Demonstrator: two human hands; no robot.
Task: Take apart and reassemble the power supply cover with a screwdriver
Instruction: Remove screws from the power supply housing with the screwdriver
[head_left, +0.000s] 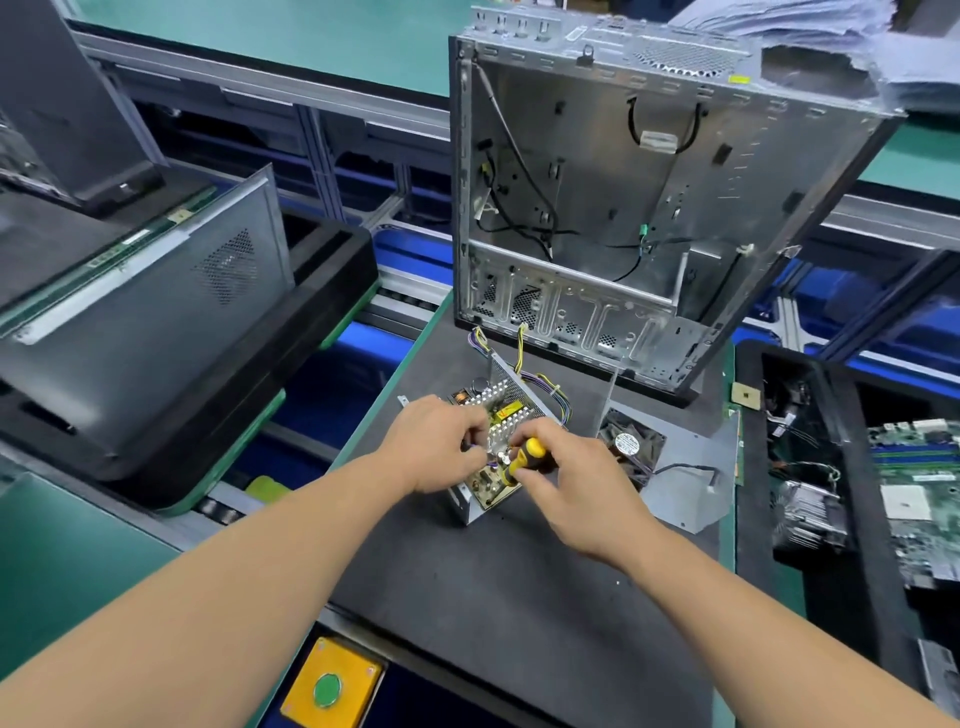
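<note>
power supply sits open on the dark mat of the surface, just near of the upright empty computer case. circuit board, heat sinks and the yellow and purple wire bundle are exposed. the cover, a grey sheet-metal piece with the fan fixed to it, lies flat just right of the unit, fan lead trailing right.

right hand is curled round the yellow-and-black handle of the screwdriver, the tip pointing down-left into the middle of the board; the tip itself is hidden among the fingers. left hand is curled, fingertips pinching something small at the same spot. cannot tell whether it is a screw or a part of the board.

judgement: take-apart half looks done, since the cover is off and apart from the body. work now seems to be on an inner fastener. still to do: set the cover back over the unit and drive its screws. no loose screws can be made out on the mat.
</note>
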